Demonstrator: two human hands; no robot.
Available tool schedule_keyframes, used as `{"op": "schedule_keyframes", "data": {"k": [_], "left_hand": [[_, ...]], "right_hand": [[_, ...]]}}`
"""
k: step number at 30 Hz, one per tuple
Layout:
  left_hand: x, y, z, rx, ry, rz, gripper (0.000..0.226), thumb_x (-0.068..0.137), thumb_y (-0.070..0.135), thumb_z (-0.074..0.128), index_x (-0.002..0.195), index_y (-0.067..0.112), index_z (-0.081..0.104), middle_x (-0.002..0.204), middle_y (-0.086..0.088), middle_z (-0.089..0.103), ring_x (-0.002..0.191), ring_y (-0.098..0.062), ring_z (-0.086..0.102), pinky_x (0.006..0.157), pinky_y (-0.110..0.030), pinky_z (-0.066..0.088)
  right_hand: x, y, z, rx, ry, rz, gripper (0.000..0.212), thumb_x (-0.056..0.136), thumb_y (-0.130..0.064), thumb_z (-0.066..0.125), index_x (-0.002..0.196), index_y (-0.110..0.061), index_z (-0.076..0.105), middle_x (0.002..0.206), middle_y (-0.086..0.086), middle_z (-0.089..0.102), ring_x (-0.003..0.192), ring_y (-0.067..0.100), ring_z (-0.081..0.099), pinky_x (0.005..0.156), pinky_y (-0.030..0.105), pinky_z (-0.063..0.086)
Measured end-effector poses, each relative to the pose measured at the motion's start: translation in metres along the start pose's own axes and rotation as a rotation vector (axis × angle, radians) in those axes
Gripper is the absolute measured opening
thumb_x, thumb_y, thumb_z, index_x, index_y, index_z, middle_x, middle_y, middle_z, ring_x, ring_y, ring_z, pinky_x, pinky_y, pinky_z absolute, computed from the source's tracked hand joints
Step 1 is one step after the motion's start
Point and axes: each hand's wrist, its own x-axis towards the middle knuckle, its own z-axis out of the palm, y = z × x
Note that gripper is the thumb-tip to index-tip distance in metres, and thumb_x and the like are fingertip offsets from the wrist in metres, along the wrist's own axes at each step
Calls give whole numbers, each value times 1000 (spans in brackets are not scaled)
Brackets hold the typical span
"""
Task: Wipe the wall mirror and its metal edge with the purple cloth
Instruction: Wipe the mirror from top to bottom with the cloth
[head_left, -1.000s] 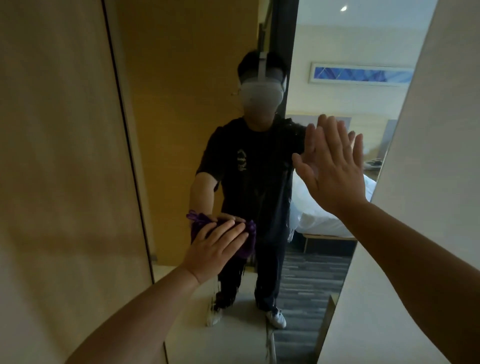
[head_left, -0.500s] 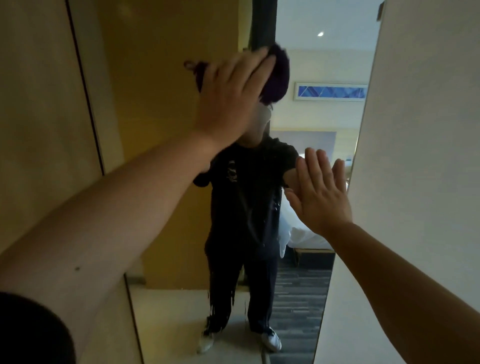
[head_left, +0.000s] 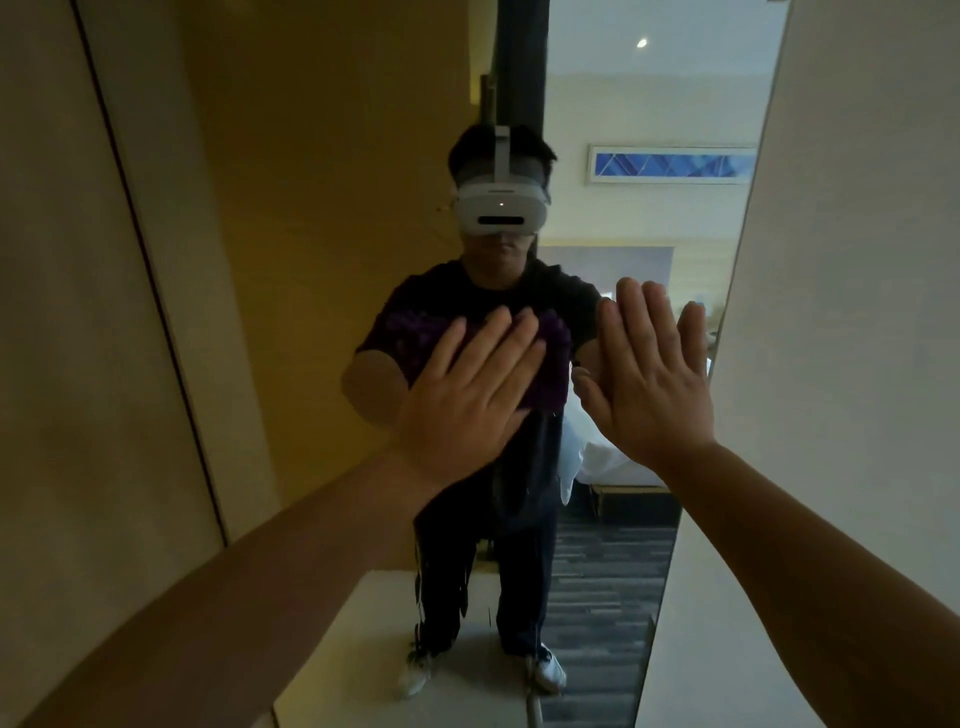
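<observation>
here the left hand, fingers straight and spread, presses the crumpled purple cloth flat against the tall wall mirror at chest height, while the right hand, fingers straight and together, rests its palm on the glass just beside it.

The purple cloth is mostly hidden under the left hand; only its fringe shows past the fingers. Motion blurs that hand's edges. The wall mirror is cut off at the top and bottom edges, and both forearms at the bottom.
</observation>
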Motion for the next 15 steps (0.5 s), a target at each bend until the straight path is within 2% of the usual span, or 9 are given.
{"op": "schedule_keyframes", "data": {"k": [3, 6, 11, 15], "left_hand": [[-60, 36, 23, -3, -65, 45, 63, 97, 38, 50, 152, 12, 34, 160, -11, 31, 148, -32, 26, 118, -54, 24], [-91, 55, 40, 8, -23, 54, 60, 98, 34, 52, 152, 15, 34, 157, -7, 37, 145, -29, 33, 116, -51, 27], [-88, 55, 37, -62, 28, 21, 46, 101, 24, 50, 146, 20, 46, 151, -2, 46, 139, -25, 45, 114, -46, 31], [-80, 50, 22, -152, -18, 15, 43, 98, 12, 49, 140, 19, 52, 144, 0, 54, 129, -23, 51, 107, -42, 36]], "right_hand": [[0, 1, 0, 1, -22, -3, 73, 101, -53, 36, 156, -9, 17, 163, 16, 14, 153, 34, 5, 121, 60, 7], [0, 1, -1, 4, -41, 10, 72, 101, -53, 34, 156, -9, 20, 164, 13, 9, 153, 31, 0, 121, 59, 6], [0, 3, -11, 34, -118, 0, 72, 103, -50, 39, 157, -10, 15, 165, 13, 7, 153, 31, -1, 123, 56, 2], [-20, 14, -25, 25, -186, 157, 75, 102, -52, 37, 158, -8, 12, 166, 13, -1, 153, 30, -7, 123, 52, -5]]}}
